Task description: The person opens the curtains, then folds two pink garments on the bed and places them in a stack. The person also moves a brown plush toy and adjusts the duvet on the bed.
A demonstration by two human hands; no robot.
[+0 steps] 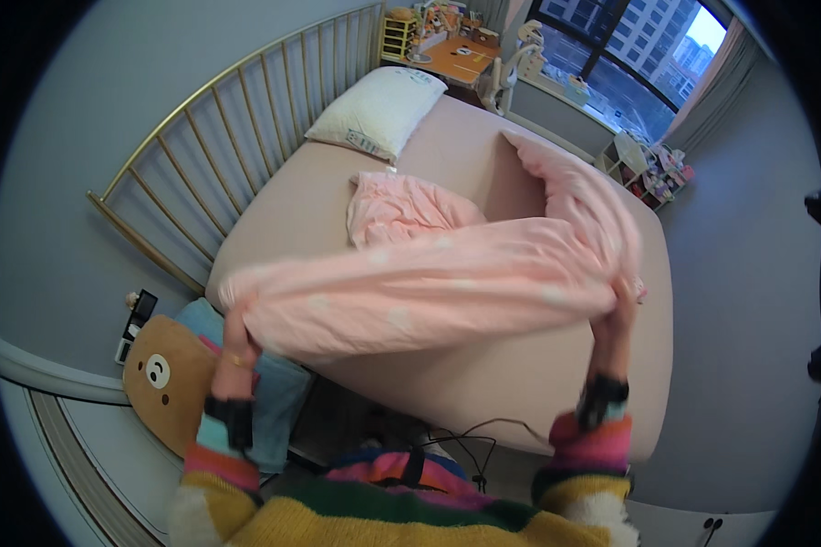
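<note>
A pink quilt (410, 294) with pale spots stretches between my two hands, raised above the bed and blurred by motion. My left hand (241, 331) grips its left end, near the bed's near-left edge. At the right end my right hand (619, 304) holds a corner, its fingers partly hidden by the cloth. The quilt's far part lies bunched on the pale pink fitted sheet (451, 143), with one fold reaching toward the window side. A white pillow (380, 113) rests on the bed against the headboard.
A brass-coloured rail headboard (212, 85) runs along the left wall. A brown bear-face cushion (167, 383) and blue cloth (277, 410) are at my left. Black cables (479, 444) hang before me. Beyond the bed are a desk (455, 58), a chair (503, 78) and a toy shelf (640, 167).
</note>
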